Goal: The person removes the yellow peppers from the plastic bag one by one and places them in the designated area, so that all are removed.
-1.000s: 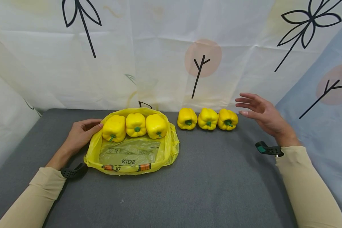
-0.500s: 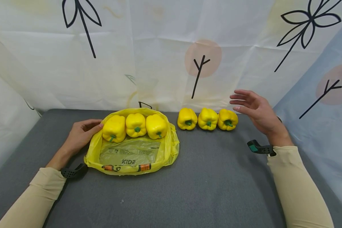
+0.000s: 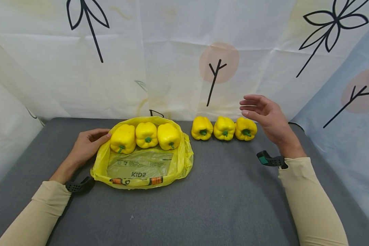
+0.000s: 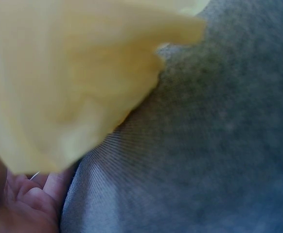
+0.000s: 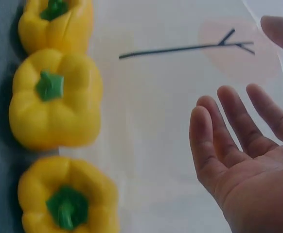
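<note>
Right hand (image 3: 267, 118) has moved leftward, near the three yellow bell peppers (image 3: 224, 128) on the table (image 3: 227, 191).
Head view: left hand (image 3: 87, 145) pinches the yellow plastic bag (image 3: 186, 160), probably keeping its mouth open around three more peppers (image 3: 146, 135). Left wrist: bag partly hides this hand. Right wrist: fingers (image 5: 207, 145) are extended, holding nothing.
</note>
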`<state>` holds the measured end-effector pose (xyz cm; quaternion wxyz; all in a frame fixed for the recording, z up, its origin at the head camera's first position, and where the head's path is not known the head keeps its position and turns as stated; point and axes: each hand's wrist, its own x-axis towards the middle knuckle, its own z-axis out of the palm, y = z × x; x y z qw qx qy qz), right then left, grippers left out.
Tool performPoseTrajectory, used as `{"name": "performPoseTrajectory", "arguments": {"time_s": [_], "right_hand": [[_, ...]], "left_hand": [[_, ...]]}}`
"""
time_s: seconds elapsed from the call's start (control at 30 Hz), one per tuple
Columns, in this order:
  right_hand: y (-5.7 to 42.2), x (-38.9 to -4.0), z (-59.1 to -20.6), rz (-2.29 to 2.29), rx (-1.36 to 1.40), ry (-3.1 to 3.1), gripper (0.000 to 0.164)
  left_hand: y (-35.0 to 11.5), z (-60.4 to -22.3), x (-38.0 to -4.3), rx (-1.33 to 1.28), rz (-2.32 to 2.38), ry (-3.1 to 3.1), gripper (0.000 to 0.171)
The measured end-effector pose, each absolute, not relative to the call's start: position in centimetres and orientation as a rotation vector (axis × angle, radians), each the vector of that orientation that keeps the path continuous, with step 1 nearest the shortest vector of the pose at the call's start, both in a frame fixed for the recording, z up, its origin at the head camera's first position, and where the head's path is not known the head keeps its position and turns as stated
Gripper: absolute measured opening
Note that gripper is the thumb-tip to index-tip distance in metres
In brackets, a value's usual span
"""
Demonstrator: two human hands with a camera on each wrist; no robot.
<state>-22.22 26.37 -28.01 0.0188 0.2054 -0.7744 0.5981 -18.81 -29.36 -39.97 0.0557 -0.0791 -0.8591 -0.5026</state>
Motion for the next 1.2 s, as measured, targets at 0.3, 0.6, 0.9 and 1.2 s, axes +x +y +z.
{"name": "performPoseTrajectory", "arguments": {"time_s": [0.3,0.6,0.9,1.2], "right_hand": [[23.5,-21.4,-26.9,1.815,0.669,-2.411,0.044],[21.9,-21.1,-26.4,1.882,0.723,-2.332,0.042],[20.3,-21.0,-26.0,1.924,0.723,-2.268,0.041],[19.1,-20.9,-25.4,1.936,0.765,-2.236,0.043]], "left_hand": [[-29.3,-39.9,-18.8,-0.249,-1.53,-2.605,0.048],[-29.3,-39.9,-18.8,-0.248,-1.521,-2.609,0.048],[-29.3,-40.0,-18.9,-0.253,-1.514,-2.609,0.047],[-29.5,-40.1,-18.9,-0.242,-1.518,-2.615,0.048]]}}
